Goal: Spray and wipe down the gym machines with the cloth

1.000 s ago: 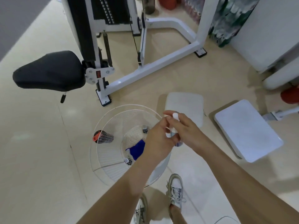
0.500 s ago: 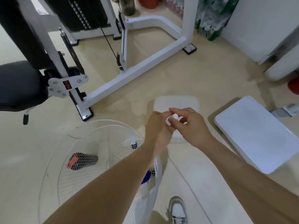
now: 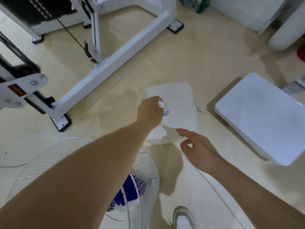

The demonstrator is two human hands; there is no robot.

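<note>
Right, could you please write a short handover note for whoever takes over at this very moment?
Left hand grips the small spray bottle above the white folded towel on the floor.
Right hand is open and empty, near the towel's front edge.
Done: bottle in hand.
Left: take the towel, spray and wipe the white machine frame and white seat pad.

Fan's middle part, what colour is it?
Blue middle part, behind the white wire fan grille; head view.
</note>
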